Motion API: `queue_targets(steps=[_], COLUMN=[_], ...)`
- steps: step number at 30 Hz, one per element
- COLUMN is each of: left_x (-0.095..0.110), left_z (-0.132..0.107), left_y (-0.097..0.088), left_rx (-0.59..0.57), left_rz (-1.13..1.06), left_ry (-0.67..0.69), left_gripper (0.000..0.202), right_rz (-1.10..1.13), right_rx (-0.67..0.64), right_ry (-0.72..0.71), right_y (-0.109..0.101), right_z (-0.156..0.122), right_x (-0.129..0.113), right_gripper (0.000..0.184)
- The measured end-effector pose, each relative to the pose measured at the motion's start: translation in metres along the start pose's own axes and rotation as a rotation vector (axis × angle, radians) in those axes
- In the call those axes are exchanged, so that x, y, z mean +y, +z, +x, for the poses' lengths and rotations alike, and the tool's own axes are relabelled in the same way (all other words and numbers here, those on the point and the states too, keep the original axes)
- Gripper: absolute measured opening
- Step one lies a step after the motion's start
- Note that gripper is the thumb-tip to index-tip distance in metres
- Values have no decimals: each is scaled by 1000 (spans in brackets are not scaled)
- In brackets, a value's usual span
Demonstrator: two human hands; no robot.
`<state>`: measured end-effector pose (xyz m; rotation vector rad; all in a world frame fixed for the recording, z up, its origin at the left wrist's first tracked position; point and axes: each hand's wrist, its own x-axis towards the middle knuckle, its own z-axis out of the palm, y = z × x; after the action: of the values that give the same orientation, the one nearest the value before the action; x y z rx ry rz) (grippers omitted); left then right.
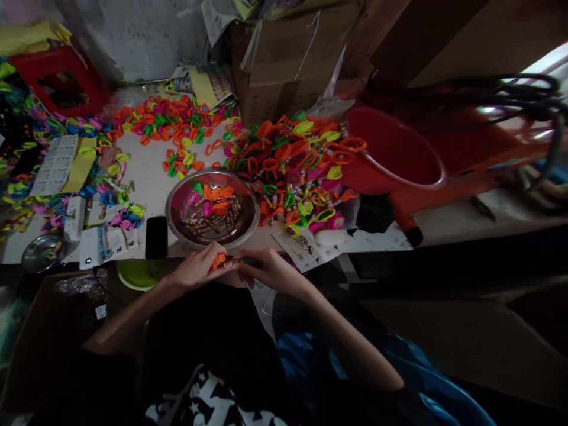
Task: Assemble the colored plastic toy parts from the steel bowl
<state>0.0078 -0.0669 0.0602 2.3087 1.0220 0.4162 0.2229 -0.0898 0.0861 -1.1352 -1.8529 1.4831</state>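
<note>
My left hand (195, 271) is closed around a small orange plastic piece (218, 261), just in front of the table edge. My right hand (271, 271) pinches the outer end of a thin, patterned stick (228, 264), whose other end meets the orange piece. Whether the stick is inside the piece or only against it, I cannot tell. Just beyond both hands stands a metal bowl (176, 232). Inside it lie more orange, pink and green pieces (219, 194) and several patterned sticks (204, 226). My fingertips are partly hidden and the light is dim.
A big heap of bright plastic bands (297, 160) lies behind the bowl to the right, beside a red basin (390, 148). A black phone (157, 236) rests left of the bowl. Farther back are a cardboard box (284, 77) and a red stool (62, 65).
</note>
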Motion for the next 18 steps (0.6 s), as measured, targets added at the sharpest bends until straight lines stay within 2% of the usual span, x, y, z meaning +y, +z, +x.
queue_targets(steps=[2, 4, 11, 18], left_x=[0, 0, 4, 9], left_z=[-1, -1, -2, -3], left_y=[0, -1, -3, -4], left_rx=[19, 38, 61, 57], left_rz=[-28, -47, -53, 46], left_ry=[-82, -102, 0, 39], left_gripper=[31, 31, 21, 23], right_rz=[9, -2, -80, -104], right_rx=[12, 41, 86, 100], right_ry=[1, -3, -34, -53], right_y=[0, 1, 3, 4], right_z=[-1, -2, -3, -2], right_x=[2, 2, -3, -3], right_gripper=[31, 32, 29, 30])
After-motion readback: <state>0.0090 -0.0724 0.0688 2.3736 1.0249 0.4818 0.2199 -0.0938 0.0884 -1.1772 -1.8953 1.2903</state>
